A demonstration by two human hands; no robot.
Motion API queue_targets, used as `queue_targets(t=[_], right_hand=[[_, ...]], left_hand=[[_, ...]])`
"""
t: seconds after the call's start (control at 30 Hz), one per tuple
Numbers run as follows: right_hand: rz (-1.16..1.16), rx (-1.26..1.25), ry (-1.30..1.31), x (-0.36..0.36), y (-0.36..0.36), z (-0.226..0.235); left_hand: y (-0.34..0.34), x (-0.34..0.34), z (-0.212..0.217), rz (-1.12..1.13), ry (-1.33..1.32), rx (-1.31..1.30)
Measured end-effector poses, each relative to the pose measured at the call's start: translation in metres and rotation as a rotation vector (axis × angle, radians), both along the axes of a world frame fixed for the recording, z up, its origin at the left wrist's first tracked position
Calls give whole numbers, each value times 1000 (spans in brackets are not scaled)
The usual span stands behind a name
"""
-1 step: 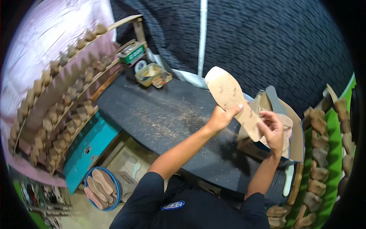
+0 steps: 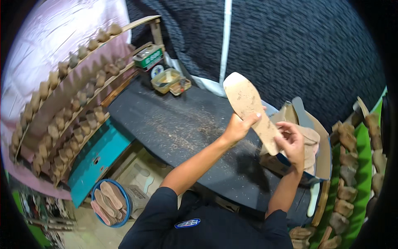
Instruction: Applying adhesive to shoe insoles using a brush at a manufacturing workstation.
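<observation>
Above the dark table I hold a tan shoe insole point(image 2: 245, 99) with dark specks, its wide end pointing up and away. My left hand point(image 2: 241, 128) grips it round the middle, with the thumb on its top face. At the narrow end my right hand point(image 2: 291, 143) has bent fingers and thumb at the insole's right edge. Just beneath that hand stands an open cardboard box point(image 2: 321, 155) with more tan insoles point(image 2: 311, 143) and a grey sole-shaped piece point(image 2: 302, 112) in it.
Brown shavings lie on the black table point(image 2: 145, 108). At its far left stand a green and black can point(image 2: 149, 60) and a plastic tub point(image 2: 165, 81). Racks of shoe lasts point(image 2: 54, 128) flank the table. A blue basket of insoles point(image 2: 127, 203) sits on the floor; a pale-handled tool point(image 2: 314, 199) lies by the box.
My right hand has moved slightly left, its fingers now closer on the insole's edge. The insole has turned a little. The whole view has shifted slightly.
</observation>
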State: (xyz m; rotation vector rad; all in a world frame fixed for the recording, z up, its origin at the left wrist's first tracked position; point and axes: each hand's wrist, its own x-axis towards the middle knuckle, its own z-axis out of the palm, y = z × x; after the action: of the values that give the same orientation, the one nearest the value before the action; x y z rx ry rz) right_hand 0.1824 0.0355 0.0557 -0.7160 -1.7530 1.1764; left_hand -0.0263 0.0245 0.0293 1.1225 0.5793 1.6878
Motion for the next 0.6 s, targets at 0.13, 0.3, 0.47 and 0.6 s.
queue_targets(t=[0.13, 0.3, 0.47, 0.6], right_hand=[[211, -101, 30, -93, -15, -6], [238, -205, 90, -177, -8, -47], [224, -234, -19, -242, 14, -86], [196, -337, -123, -308, 6, -87]], left_hand=[[-15, -64, -17, 90, -95, -63], [-25, -122, -24, 107, -282, -32], [-17, -179, -36, 186, -274, 3], [-12, -244, -54, 176, -303, -64]])
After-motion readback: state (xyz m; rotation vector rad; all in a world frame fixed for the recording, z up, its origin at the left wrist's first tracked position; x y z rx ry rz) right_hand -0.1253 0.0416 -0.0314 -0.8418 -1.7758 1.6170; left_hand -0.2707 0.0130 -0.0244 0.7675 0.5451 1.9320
